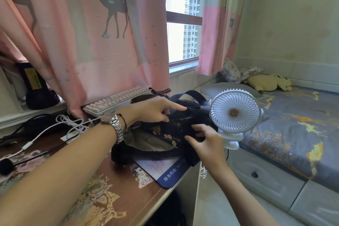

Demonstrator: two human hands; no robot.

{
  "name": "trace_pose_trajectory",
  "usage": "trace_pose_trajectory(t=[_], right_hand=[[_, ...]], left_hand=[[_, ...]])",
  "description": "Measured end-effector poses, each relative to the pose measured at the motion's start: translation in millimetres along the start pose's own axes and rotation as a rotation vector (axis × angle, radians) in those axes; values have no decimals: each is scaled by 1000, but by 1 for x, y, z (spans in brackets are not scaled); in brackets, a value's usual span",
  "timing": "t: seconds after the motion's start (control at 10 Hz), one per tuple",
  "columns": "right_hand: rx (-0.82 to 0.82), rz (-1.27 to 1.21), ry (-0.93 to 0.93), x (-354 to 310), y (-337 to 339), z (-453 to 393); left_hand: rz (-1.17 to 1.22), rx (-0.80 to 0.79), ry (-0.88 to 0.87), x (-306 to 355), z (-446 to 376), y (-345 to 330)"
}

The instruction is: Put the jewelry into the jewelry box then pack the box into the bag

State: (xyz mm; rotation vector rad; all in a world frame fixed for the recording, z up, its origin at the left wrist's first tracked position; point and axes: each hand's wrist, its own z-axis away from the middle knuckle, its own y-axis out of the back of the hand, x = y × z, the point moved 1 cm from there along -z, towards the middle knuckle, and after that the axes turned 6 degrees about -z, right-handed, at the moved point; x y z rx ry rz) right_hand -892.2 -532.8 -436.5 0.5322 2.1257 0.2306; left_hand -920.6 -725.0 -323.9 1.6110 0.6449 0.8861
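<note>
— Where does the camera sit?
— One wide-angle head view, looking forward and down, close over the desk (117,194) at lower left; window (183,24) at upper centre, bed (293,124) at right.

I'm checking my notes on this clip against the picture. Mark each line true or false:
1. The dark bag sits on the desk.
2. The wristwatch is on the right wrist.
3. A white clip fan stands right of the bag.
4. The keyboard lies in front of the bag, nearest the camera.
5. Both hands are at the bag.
1. True: the dark bag rests on the desk, partly on a mouse pad.
2. False: the wristwatch is on the left wrist.
3. True: the white clip fan stands at the bag's right.
4. False: the keyboard lies behind the bag, by the curtain.
5. True: left hand and right hand both touch it.
</note>
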Motion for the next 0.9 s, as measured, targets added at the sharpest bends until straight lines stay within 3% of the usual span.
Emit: trace_pose_trajectory(t=[0.1, 0.3, 0.4, 0.5, 0.7, 0.9], right_hand=[[9, 139, 54, -10, 24, -10], [-213, 362, -35, -29, 49, -32], [-287, 423, -46, -39, 55, -39], [-324, 478, 3, -54, 61, -46], [-292, 565, 149, -102, 78, -71], [-196, 657, 288, -146, 97, -94]], left_hand=[[10, 21, -2, -1, 5, -12], [-71, 79, -6, 10, 21, -42], [-98, 45, -12, 16, 32, -39], [-151, 108, 12, 22, 47, -15], [-448, 306, 73, 28, 81, 55], [-702, 367, 182, 30, 104, 107]])
